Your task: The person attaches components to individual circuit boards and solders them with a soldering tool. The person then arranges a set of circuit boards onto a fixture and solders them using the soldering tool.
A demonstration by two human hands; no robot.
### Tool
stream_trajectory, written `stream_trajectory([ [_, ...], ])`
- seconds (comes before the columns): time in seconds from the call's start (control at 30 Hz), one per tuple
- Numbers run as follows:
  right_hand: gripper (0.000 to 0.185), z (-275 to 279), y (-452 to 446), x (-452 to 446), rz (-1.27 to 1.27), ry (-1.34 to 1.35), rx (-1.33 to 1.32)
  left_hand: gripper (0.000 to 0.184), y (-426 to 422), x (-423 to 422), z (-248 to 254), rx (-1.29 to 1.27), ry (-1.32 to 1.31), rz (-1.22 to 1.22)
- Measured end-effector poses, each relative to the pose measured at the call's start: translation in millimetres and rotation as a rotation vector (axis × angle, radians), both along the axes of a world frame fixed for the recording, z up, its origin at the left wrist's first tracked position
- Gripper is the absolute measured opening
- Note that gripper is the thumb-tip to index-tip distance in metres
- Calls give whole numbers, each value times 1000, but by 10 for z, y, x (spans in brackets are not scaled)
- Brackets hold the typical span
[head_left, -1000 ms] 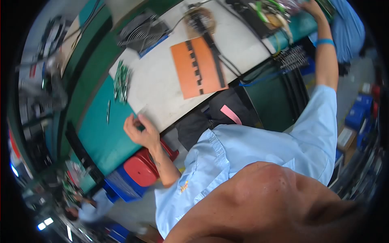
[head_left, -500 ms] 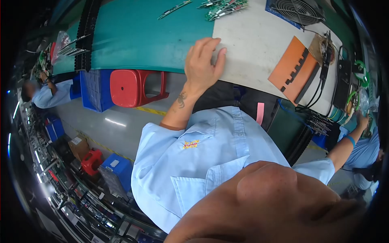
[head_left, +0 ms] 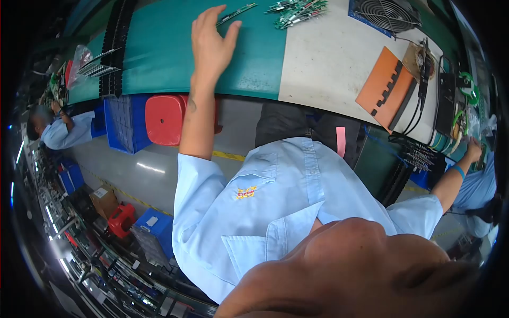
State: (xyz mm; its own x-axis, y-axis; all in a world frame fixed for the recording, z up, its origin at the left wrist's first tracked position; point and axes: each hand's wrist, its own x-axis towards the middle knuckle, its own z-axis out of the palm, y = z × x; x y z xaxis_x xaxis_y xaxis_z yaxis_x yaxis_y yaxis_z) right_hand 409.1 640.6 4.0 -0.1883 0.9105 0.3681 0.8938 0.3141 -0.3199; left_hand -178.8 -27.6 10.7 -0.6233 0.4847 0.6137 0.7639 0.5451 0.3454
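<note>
My left hand is over the green mat, thumb and fingers apart, with nothing seen between them. One narrow circuit board lies on the mat right by its fingertips. A pile of similar green boards rests to the right, where the mat meets the white surface. Far to the right, my right hand is at a cluster of wires and clear plastic; its fingers are too small and partly hidden to read.
An orange sheet lies on the white surface, beside black cables. A fan stands behind. Left are a black rack, a red stool and a blue crate. Another person is at far left.
The view has turned since the oldest frame. My left hand has moved left and forward, from the mat's edge with the white surface to beside the single board. My right hand remains at the wires.
</note>
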Motion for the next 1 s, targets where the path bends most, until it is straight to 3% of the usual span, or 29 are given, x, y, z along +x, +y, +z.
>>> stream_trajectory([
  [0.27, 49, 8, 891, 805, -216, -136, -3, 22, 202, -147, -114, -153, -6, -35],
  [0.4, 47, 1, 732, 675, -211, -168, 73, 20, 128, -198, -197, -39, 31, -10],
  [0.5, 42, 70, 429, 567, -69, 57, 190, 19, 149, -148, -144, 108, -51, 18],
  [0.6, 42, 146, 593, 627, -285, 30, 92, 24, 221, -46, -30, 231, -76, -17],
  [0.67, 43, 184, 706, 669, -290, 30, 104, 26, 310, 202, 85, 438, -311, -90],
  [0.77, 36, 569, -653, -105, 70, 415, 161, 29, 381, 723, 283, 661, -671, -315],
  [0.9, 22, 905, -1855, -733, 413, 1056, -102, 33, 497, 1275, 188, 906, -1377, -549],
  [1.0, 16, 883, -2700, -1158, 733, 815, -80, 34, 601, 1460, 52, 952, -1524, -607],
])
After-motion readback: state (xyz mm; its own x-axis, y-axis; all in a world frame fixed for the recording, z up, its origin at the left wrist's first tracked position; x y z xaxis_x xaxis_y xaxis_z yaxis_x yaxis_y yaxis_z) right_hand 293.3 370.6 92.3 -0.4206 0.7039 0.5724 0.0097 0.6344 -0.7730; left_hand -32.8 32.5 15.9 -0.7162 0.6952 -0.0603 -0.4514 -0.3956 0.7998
